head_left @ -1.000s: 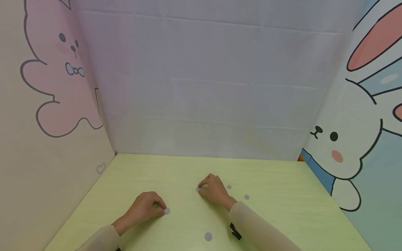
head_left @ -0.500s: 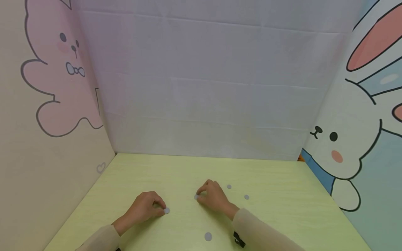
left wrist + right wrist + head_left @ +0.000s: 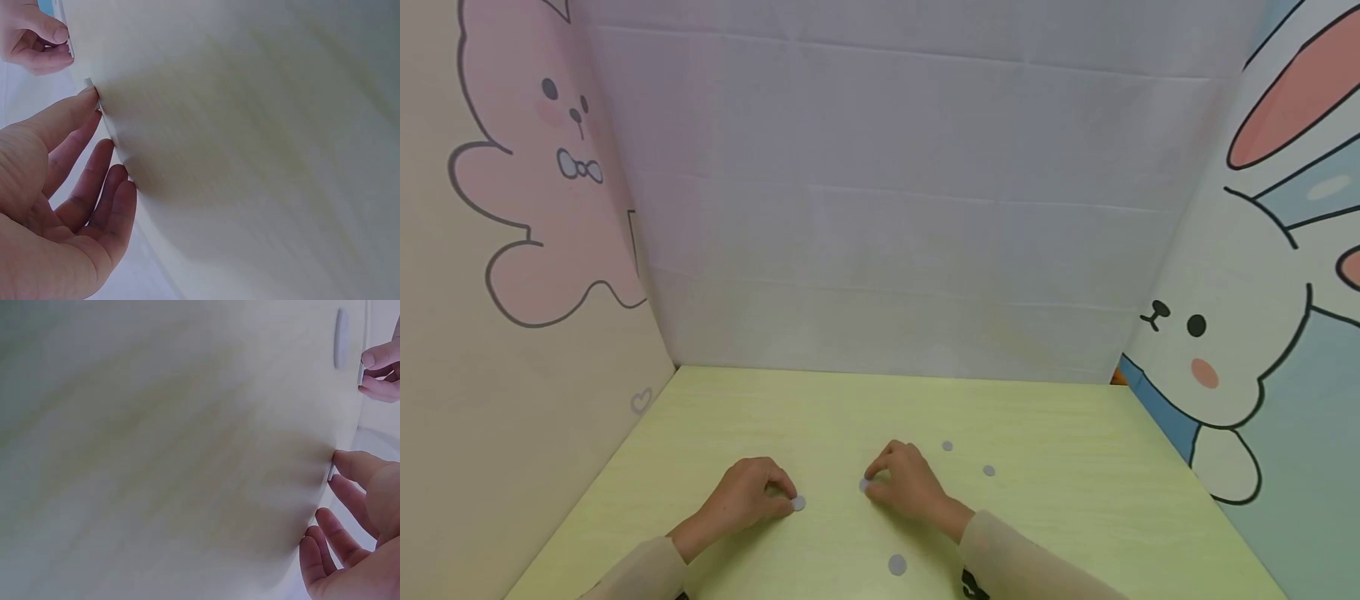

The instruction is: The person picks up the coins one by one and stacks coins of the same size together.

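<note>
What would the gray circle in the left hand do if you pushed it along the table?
The gray circle would probably slide rather than roll, because its round face points up. It may be stiff: its edge looks straight in the left wrist view. It's likely light, because it looks small and thin.

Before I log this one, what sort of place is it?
Probably a small screened-off tabletop booth, though the wider room is hidden: a yellow-green table, a plain pale sheet behind it, and side walls showing a pink cartoon animal and a white cartoon rabbit.
</note>
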A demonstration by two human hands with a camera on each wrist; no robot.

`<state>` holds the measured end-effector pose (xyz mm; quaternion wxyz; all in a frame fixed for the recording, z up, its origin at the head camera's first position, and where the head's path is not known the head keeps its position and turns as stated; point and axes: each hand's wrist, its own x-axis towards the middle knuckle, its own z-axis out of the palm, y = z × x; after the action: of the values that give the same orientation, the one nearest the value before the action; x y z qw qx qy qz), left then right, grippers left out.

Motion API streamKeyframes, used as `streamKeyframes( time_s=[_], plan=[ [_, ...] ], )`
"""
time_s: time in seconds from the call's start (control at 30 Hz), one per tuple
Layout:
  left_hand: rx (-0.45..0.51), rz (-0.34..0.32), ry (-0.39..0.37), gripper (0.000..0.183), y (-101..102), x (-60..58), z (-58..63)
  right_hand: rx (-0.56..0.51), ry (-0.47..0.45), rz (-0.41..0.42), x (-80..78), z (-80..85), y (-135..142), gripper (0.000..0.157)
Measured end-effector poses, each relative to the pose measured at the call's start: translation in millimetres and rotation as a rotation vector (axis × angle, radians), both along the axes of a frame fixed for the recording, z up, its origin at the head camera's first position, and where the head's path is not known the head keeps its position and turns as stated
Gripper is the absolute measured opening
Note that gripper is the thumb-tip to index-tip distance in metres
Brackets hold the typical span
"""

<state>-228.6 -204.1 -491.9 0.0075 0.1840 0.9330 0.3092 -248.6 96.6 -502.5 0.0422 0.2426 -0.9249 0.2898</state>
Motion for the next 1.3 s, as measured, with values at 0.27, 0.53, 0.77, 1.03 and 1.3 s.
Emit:
streamKeyframes(
  time_s=[0.27, 0.53, 0.77, 1.03, 1.3],
  plan=[
    [-0.002, -0.002, 0.005, 0.016, -1, -0.3, -0.7, 0.006, -0.009, 0.014, 7.8, -0.3, -2, 0.009],
    [0.006, -0.002, 0.008, 0.016, -1, -0.4, -1.8, -0.003, -0.005, 0.036, 15.3, 0.1, -4, 0.008],
    [0.006, -0.006, 0.008, 0.016, -1, -0.8, -2.0, -0.009, 0.002, 0.040, 19.2, 0.5, -5, 0.008],
    [0.004, -0.006, 0.013, 0.016, -1, -1.1, -1.8, -0.006, 0.005, 0.046, 18.8, 0.1, -5, 0.008],
    [-0.007, -0.013, 0.022, 0.016, -1, -0.8, -0.8, -0.005, 0.022, 0.065, 20.0, 2.8, -4, 0.008]
  ],
)
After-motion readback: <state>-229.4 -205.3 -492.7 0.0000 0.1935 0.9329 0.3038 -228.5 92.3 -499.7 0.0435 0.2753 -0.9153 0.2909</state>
